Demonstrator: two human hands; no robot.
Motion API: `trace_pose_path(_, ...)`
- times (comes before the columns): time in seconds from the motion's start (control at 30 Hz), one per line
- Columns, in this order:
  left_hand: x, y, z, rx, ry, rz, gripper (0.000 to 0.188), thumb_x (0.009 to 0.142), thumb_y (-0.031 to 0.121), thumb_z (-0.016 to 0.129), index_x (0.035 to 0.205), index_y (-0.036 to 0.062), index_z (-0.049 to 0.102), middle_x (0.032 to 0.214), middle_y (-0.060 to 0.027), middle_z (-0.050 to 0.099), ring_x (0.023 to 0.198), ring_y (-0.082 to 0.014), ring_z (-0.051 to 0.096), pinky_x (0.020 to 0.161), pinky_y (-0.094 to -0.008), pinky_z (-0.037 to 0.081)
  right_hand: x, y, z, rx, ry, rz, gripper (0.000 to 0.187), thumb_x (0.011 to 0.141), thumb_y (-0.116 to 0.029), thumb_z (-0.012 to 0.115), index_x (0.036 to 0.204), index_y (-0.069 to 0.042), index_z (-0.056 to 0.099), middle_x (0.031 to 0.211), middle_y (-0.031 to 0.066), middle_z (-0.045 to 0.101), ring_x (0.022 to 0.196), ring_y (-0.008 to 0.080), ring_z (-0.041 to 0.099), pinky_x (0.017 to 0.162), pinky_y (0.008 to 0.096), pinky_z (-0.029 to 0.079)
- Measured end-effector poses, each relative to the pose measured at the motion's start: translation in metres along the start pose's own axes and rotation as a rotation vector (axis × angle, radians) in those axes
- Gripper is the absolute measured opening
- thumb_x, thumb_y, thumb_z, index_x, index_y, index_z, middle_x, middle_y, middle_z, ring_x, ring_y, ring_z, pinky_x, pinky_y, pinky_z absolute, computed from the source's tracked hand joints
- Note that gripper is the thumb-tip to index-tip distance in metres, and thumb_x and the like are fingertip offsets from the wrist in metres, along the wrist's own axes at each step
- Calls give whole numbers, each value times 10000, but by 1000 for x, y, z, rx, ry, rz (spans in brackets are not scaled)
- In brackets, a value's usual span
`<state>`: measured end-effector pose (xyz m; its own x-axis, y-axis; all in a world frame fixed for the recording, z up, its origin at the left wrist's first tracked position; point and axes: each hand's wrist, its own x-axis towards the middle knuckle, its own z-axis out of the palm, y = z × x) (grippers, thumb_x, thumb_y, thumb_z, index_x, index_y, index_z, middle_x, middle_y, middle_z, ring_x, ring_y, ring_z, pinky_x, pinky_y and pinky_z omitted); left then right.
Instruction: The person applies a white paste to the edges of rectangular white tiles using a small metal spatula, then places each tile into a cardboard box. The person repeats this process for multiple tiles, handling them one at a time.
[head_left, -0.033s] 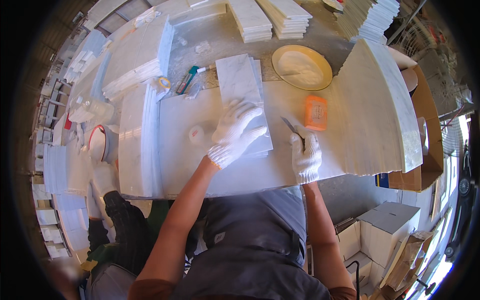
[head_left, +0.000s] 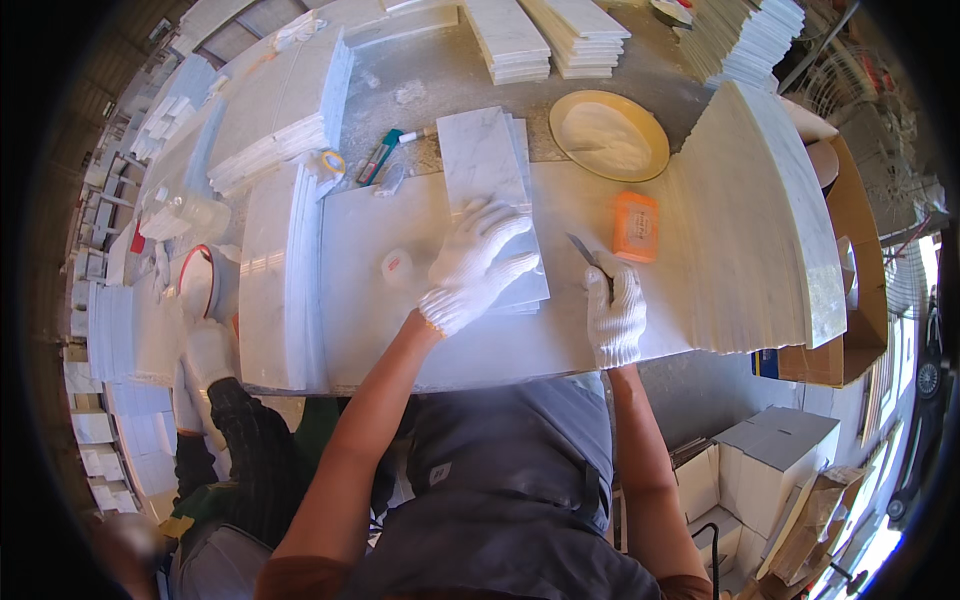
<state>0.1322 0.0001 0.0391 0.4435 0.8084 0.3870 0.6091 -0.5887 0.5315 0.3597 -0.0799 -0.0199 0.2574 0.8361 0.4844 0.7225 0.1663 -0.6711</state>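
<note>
My left hand (head_left: pixel 480 262), in a white knit glove, lies with fingers stretched out on a small stack of grey-veined marble tiles (head_left: pixel 482 150). My right hand (head_left: pixel 615 318), gloved too, is closed around a small knife (head_left: pixel 583 250) whose thin blade points up and to the left. The knife is held a little right of the tiles, over the pale work surface (head_left: pixel 560 335). Beyond it sits an orange block (head_left: pixel 635 227). A small round white lid or cup (head_left: pixel 397 266) is left of my left hand. What lies under my left palm is hidden.
A yellow bowl of white powder (head_left: pixel 610 135) stands at the far right. Tile stacks (head_left: pixel 275 290) flank the left, and a large stack (head_left: pixel 755 230) the right. A green tool (head_left: pixel 380 157) and tape roll (head_left: pixel 330 165) lie behind. A co-worker's gloved hand (head_left: pixel 208 352) is at left.
</note>
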Motion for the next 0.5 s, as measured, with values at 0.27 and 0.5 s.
trace_pose_path(0.27,-16,12,-8,-463,-142,-157,274,978,234,766,1209,87,776,1277,-99,734,1269,-316,647,1120,-446,505,0,5,4,63,4,3,220,1026,-87,675,1229,-9,711,1018,152,721,818,229,712,782,367,585)
trace_pose_path(0.5,-37,34,6,-472,-130,51,230,974,191,780,1178,85,797,1207,-107,770,1183,-298,707,1053,-431,550,0,6,4,53,-9,-10,228,1040,-98,668,1242,-1,711,974,129,710,765,193,690,741,350,574)
